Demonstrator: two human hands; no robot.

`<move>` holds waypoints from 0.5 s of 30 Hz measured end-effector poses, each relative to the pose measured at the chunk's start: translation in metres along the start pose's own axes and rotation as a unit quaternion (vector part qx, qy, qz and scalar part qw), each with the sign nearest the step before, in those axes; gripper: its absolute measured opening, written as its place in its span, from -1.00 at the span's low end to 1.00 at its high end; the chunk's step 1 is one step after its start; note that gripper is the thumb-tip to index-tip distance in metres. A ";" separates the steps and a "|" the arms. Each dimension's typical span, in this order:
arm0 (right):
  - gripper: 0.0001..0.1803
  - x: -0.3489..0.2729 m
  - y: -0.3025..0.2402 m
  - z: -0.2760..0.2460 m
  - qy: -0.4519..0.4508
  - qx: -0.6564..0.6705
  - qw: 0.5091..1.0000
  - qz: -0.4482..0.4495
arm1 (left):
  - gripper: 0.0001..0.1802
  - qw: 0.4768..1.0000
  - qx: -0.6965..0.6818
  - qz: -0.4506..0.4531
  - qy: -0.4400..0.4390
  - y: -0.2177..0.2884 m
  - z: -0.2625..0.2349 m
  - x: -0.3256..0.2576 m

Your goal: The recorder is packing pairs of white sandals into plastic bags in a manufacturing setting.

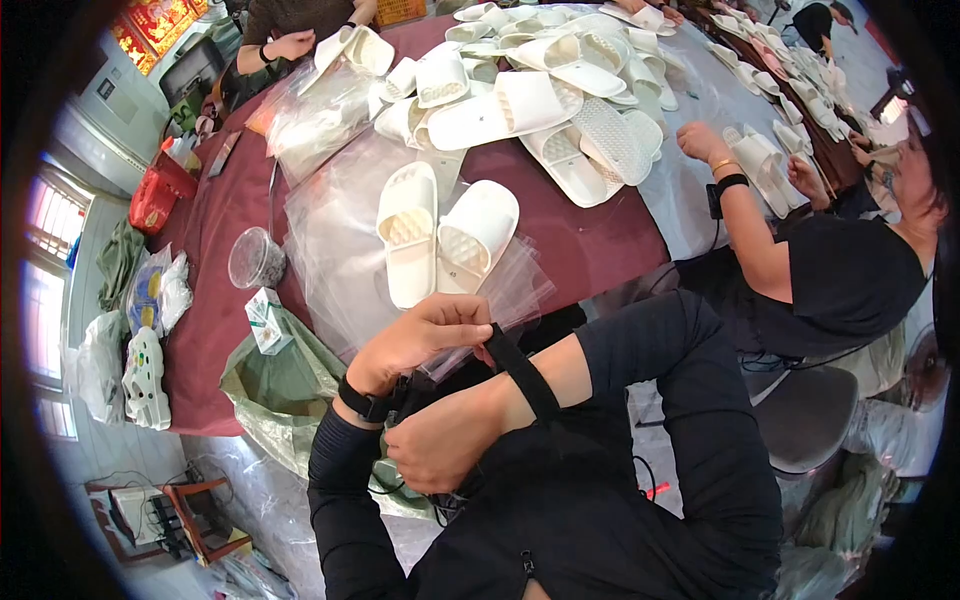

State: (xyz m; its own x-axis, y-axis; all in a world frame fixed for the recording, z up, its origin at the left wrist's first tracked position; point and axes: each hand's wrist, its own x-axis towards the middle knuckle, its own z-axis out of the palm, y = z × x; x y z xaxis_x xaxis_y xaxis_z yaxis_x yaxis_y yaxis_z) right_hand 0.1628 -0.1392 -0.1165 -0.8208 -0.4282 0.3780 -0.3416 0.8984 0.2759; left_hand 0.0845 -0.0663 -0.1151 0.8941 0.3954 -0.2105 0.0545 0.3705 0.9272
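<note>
My left hand (440,335) pinches the loose end of a black wrist strap (522,372), which wraps around my right wrist. My right hand (445,450) is curled close under my left wrist, fingers bent inward; anything inside them is hidden. A black band (366,402) circles my left wrist, with a small dark device partly hidden on it. Just beyond my hands, a pair of white slippers lies on clear plastic bags (335,225): the left slipper (408,270) beside the right slipper (480,235).
A heap of white slippers (500,110) covers the far table. The maroon cloth (220,330) holds a clear round tub (257,258) and a small box (268,322). A green sack (285,380) hangs at the edge. A co-worker (840,270) sits right; another person (300,25) works opposite.
</note>
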 end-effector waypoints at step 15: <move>-0.77 0.009 -0.014 -0.008 -0.024 -0.041 0.999 -0.027 | -0.81 0.994 0.087 0.006 0.064 -0.007 0.007 -0.003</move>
State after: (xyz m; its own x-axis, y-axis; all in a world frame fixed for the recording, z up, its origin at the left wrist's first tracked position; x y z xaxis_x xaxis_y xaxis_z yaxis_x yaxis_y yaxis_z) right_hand 0.1643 -0.1560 -0.1096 -0.8241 -0.4682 0.3189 -0.3480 0.8626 0.3673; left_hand 0.0841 -0.0755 -0.1185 0.8319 0.5067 -0.2263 0.1303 0.2180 0.9672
